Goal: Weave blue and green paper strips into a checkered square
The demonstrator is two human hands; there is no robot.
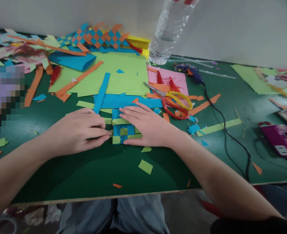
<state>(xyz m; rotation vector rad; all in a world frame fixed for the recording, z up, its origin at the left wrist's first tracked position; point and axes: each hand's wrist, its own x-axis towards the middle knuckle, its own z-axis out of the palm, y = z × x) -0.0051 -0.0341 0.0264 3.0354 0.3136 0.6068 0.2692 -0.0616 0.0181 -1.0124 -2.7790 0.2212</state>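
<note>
A small checkered weave of blue and green paper strips lies flat on the green table. My right hand rests on its right side, fingers stretched out and covering part of it. At the left edge of the weave, the thumb and forefinger of my left hand are pinched on the end of a green paper strip, of which little shows. A loose blue strip lies just beyond my left knuckles. Behind my right hand is a wider blue paper band.
Scissors lie beyond my right hand. A glue gun trails its black cord rightward. A water bottle stands by the wall. Green sheets, finished woven pieces and scraps fill the back. A purple device lies far right.
</note>
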